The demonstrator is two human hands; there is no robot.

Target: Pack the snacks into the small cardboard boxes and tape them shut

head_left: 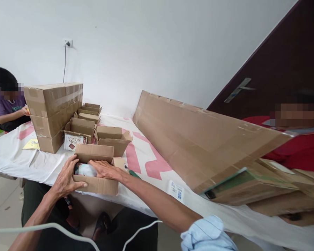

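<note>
In front of me, near the table's edge, is a small open cardboard box [95, 184] with its flaps standing up. My left hand [66, 176] grips the box's left end, the thumb along the near flap and the fingers at the far side. Inside lies a pale bluish-white packet [86, 170], partly covered. My right hand [104, 169] reaches into the box from the right, fingers stretched out against the packet; some fingertips are hidden. Just behind stand another open box [115, 141] and a white "Super Meal" packet [74, 141].
Taped cartons [53, 115] are stacked at the left, with open boxes [87, 113] beside them. A large cardboard panel [199, 136] slants across the right. Opened cartons [253, 186] and a label sheet [176, 191] lie nearby. People sit left and right. A white cable [49, 226] crosses below.
</note>
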